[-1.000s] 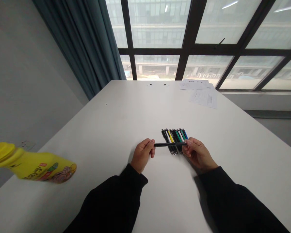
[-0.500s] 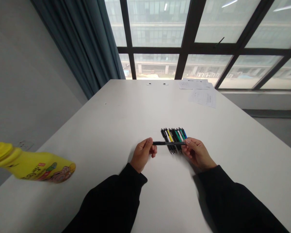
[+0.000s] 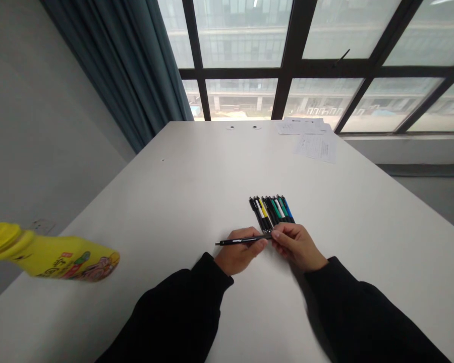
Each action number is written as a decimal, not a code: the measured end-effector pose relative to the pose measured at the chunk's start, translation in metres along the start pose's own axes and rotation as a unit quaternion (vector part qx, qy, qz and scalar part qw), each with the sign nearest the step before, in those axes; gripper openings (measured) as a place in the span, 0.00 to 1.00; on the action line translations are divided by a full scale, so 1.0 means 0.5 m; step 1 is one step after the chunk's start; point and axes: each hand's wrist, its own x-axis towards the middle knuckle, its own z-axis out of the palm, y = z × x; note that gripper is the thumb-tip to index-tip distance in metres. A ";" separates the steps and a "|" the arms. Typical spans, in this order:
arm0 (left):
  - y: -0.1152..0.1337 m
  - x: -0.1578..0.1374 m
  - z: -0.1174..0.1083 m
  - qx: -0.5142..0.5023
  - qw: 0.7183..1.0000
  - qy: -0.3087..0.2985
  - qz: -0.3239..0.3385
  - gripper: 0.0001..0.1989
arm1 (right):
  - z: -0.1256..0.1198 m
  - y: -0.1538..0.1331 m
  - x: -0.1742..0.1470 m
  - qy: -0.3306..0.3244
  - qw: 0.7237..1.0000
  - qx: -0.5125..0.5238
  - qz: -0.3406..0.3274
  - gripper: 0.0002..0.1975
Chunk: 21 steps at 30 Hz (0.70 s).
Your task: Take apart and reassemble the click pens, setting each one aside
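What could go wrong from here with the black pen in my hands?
The black pen might slip or swing: your right hand pinches it near one end, while the other end sticks out past your left hand. Your right hand could also knock the row of pens out of line, since it hides some of their near ends; I can't tell whether it touches them.

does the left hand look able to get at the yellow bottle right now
Probably yes: nothing visible blocks the way from the left hand to the yellow bottle, though that hand has a black pen lying across it.
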 end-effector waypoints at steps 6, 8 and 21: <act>0.002 -0.015 0.030 0.037 0.997 -0.051 0.041 0.25 | 0.000 0.006 -0.049 -0.029 0.999 -0.040 0.004 0.18; 0.000 -0.017 0.037 0.026 0.998 -0.047 0.028 0.25 | -0.004 0.010 -0.055 -0.025 0.999 -0.041 0.008 0.18; -0.001 -0.011 0.031 -0.017 0.997 -0.072 -0.019 0.25 | -0.004 0.023 -0.057 0.005 0.996 -0.085 -0.017 0.17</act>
